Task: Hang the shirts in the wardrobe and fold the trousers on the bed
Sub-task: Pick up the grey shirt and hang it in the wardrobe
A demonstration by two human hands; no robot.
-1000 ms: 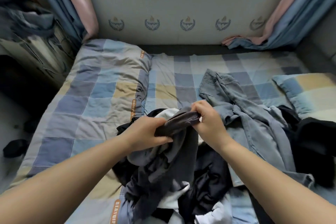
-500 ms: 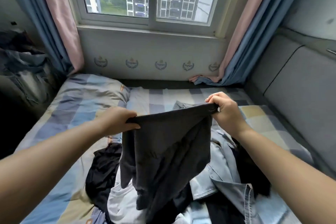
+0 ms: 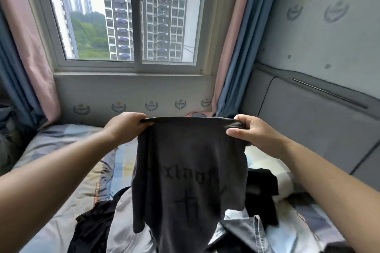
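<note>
Shirt (image 3: 189,170), dark grey, hangs stretched above bed (image 3: 61,160). Left hand (image 3: 125,127) pinches one top corner, right hand (image 3: 253,131) other, fingers curled round hem. Clothes pile (image 3: 257,230) beneath.

A dark grey shirt (image 3: 189,170) hangs spread out in the air above the bed (image 3: 61,170), its top edge pulled taut and level, with faint dark lettering and a cross-like print across its middle. Beneath it on the checked bed lies a loose pile of clothes: a black garment (image 3: 92,224) at the left, a pale blue denim piece (image 3: 253,232) at the lower right, and another black garment (image 3: 261,189) just right of the shirt.
</note>
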